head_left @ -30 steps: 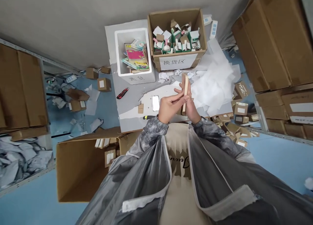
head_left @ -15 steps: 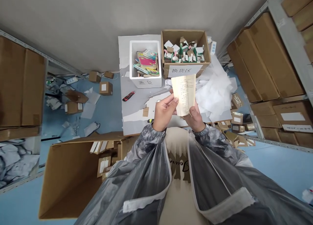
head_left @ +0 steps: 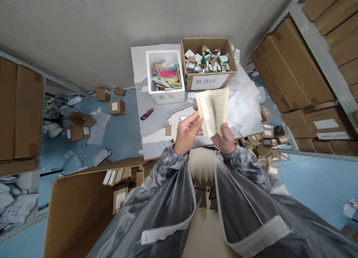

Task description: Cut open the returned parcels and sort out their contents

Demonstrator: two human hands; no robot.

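A book (head_left: 208, 110) with cream, printed pages is spread in front of me, held above the near part of the table. My left hand (head_left: 188, 130) grips its left pages, thumb on the page face and fingers behind. At the lower right corner my right hand (head_left: 225, 138) pinches the other side, its thumb on the page and its fingers hidden beneath. Behind the book stand a white foam box (head_left: 167, 97) of colourful books (head_left: 167, 73) and a cardboard box (head_left: 233, 56) full of small green and white cartons (head_left: 207, 62).
A red and black box cutter (head_left: 147, 113) lies on the table (head_left: 140, 69) at left. White packing sheets (head_left: 244, 105) pile up on its right. A large open carton (head_left: 78, 213) stands at my lower left. Shelves of cardboard boxes (head_left: 285, 67) flank both sides.
The book has opened wider, so both facing pages now show. The view has shifted slightly, while both hands have kept their grip.
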